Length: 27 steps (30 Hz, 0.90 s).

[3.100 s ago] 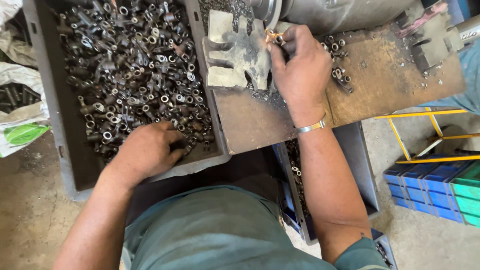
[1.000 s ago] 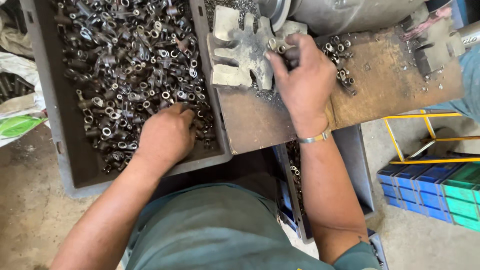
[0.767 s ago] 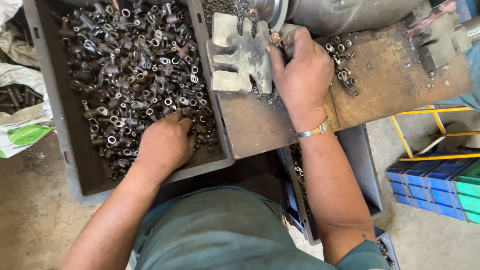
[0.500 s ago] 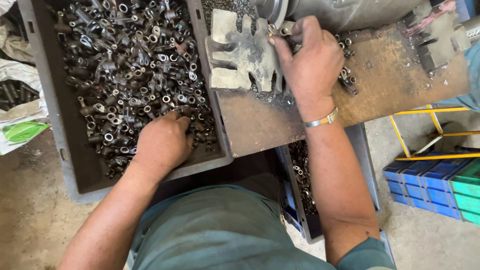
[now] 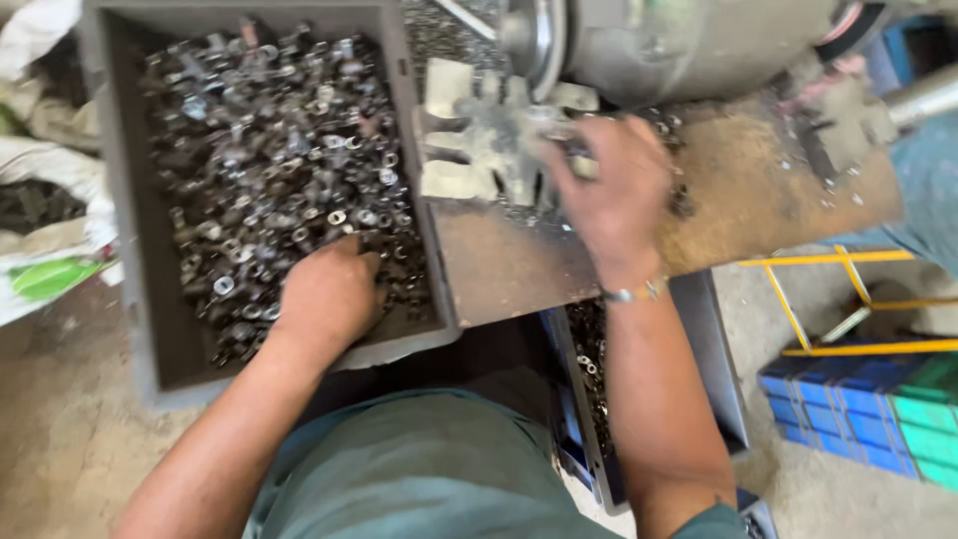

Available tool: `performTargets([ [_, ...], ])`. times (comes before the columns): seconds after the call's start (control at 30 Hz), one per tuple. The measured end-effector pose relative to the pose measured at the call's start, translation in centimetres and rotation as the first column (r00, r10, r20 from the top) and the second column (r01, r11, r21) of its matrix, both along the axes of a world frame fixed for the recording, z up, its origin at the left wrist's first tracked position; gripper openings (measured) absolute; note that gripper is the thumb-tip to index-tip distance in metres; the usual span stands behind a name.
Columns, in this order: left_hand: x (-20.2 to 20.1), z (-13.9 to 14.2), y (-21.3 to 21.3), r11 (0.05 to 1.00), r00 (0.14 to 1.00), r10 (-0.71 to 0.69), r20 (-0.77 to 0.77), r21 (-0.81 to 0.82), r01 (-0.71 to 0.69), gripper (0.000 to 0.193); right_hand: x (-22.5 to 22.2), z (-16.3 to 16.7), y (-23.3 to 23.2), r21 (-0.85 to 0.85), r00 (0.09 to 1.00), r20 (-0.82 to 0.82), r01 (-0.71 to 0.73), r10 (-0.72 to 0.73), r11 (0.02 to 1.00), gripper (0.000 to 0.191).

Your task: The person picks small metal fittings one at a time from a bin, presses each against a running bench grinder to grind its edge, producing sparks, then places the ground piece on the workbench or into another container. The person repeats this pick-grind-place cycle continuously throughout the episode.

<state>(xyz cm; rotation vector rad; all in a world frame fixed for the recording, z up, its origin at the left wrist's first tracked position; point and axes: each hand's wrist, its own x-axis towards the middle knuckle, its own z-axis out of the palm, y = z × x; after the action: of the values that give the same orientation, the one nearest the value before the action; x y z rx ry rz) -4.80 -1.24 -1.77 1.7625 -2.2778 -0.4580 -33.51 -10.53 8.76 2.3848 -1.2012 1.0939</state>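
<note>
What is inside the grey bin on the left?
The grey bin holds a heap of small metal parts. The left hand rests in it, covering some parts; the bin's floor is mostly hidden.

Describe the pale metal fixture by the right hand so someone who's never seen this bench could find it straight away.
Start at the grey crate full of small metal parts, where the left hand digs. Just right of it lies a rusty brown bench plate; at its far left end, below the grey machine, sits the fixture, touched by the right hand. It alone is pale, blocky and pronged.
</note>
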Motion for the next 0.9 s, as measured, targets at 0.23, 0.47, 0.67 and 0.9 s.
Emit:
performTargets([
  [0.23,-0.1,2.3,0.0,0.986,0.957,0.050,-0.285,-0.140,-0.093,0.019,1.0,-0.2,6.6,0.018,0.976,0.152,0.154,-0.155,0.988,0.025],
  [0.47,-0.9,6.6,2.1,0.931,0.380,0.364,-0.851,0.319,-0.177,0.024,5.5,-1.0,9.5,0.320,0.950,0.253,-0.260,0.182,0.911,0.038],
  [0.67,-1.2,8.3,1.6,0.984,0.330,0.158,-0.931,0.178,0.031,0.029,6.9,-0.5,9.4,0.260,0.926,0.296,-0.315,0.235,0.913,0.035],
  [0.9,0.6,5.9,-0.6,0.977,0.959,0.050,-0.280,-0.187,-0.106,0.032,2.0,0.1,2.4,0.137,0.987,0.050,0.143,-0.151,0.980,0.030],
])
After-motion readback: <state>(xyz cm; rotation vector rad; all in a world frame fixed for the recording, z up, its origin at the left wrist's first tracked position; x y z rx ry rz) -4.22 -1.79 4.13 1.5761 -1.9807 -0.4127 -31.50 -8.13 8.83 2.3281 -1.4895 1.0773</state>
